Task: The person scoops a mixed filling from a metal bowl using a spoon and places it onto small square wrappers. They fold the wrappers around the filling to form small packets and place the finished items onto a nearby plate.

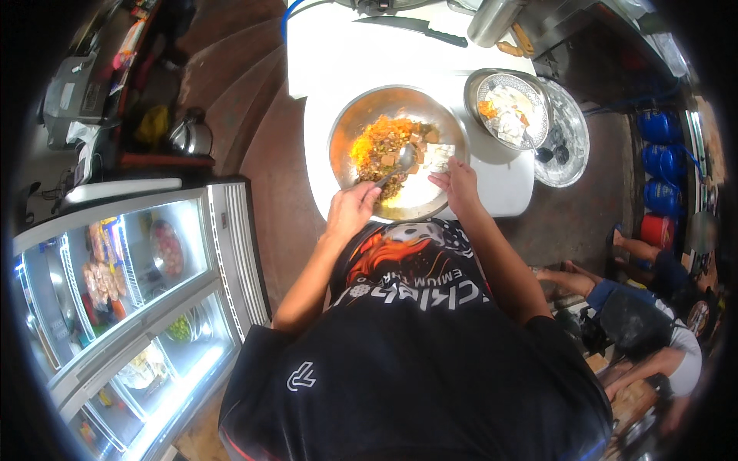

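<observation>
A wide metal mixing bowl [346, 127] stands on the white table in front of me. In it lie shredded orange food [388, 127], a brown chopped mix [377, 146] and several brown cubes [388, 160]. My left hand [354, 207] grips a metal spoon [405, 158] by its handle, with the spoon's head down in the food. At the bowl's right side, my right hand [460, 188] has its fingers closed at the edge of a pale, crumpled-looking white piece [440, 157]. Whether this is food or a wrapper I cannot tell.
To the right, a patterned plate [543, 107] carries white and orange pieces, beside a large metal tray [578, 154]. A knife [411, 27] and a metal cylinder [492, 21] lie farther back. A lit glass-fronted fridge [123, 284] stands left. Another person [630, 315] sits low at right.
</observation>
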`<state>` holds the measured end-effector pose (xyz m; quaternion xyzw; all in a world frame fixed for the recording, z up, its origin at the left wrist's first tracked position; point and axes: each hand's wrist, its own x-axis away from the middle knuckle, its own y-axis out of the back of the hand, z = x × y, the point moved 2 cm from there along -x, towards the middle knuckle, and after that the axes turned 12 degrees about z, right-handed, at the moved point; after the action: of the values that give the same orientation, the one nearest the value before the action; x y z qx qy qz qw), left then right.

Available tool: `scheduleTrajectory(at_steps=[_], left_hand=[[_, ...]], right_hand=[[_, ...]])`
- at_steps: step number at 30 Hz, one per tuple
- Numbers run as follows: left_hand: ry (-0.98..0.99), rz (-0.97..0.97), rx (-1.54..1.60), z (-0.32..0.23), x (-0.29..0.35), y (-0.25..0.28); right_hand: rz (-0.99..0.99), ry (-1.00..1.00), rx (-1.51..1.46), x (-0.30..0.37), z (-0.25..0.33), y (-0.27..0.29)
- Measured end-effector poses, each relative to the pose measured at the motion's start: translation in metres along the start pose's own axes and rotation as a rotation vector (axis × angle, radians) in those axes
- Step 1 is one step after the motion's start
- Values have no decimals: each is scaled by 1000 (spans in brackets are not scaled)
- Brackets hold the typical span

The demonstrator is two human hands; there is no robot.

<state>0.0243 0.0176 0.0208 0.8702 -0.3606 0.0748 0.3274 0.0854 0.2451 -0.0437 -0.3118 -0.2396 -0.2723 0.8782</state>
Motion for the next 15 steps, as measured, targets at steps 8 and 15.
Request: scheduleTrajectory(at_steps=[8,15], left_hand=[[67,-74,-124,14,-8,-2],[124,-120,-241,19,-12,4]], right_hand=[[-19,57,86,-16,20,20],[-362,195,211,-80,134,128]])
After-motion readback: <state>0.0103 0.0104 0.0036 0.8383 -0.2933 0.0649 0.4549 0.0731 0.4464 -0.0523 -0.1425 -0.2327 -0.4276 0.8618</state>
